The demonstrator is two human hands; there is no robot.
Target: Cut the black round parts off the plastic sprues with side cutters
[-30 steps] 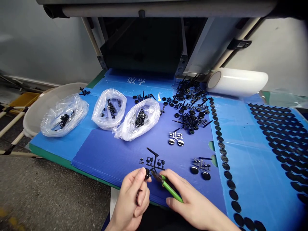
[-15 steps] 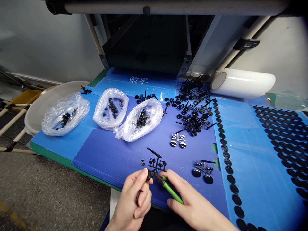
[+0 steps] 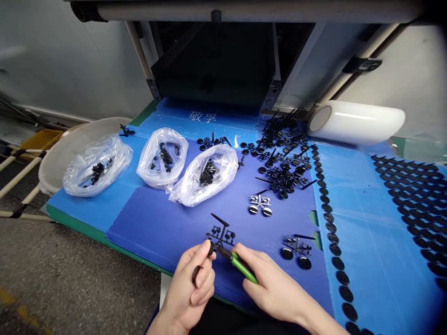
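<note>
My left hand (image 3: 192, 284) is closed, with thumb and forefinger pinching a black disc (image 3: 211, 248) at the near end of a black plastic sprue (image 3: 222, 232). A second dark disc (image 3: 196, 275) is tucked among its curled fingers. My right hand (image 3: 268, 281) is wrapped round green-handled nippers (image 3: 242, 267). Their dark jaws are at the sprue beside the pinched disc; whether the blades touch it I cannot tell. Small black parts branch off the sprue, which tilts up and away over the blue sheet (image 3: 150, 232).
Beyond stand three clear plastic bags (image 3: 162, 158) holding small black parts. Two separate sprues with discs (image 3: 296, 251) lie to the right, below a heap of sprues (image 3: 284, 158). Black discs (image 3: 419, 204) lie in rows at far right. A white roll (image 3: 358, 122) sits behind.
Both hands have shifted slightly left, bringing the sprue and nippers along. My right fingers look more tightly closed round the handles. The view has also shifted a little.
</note>
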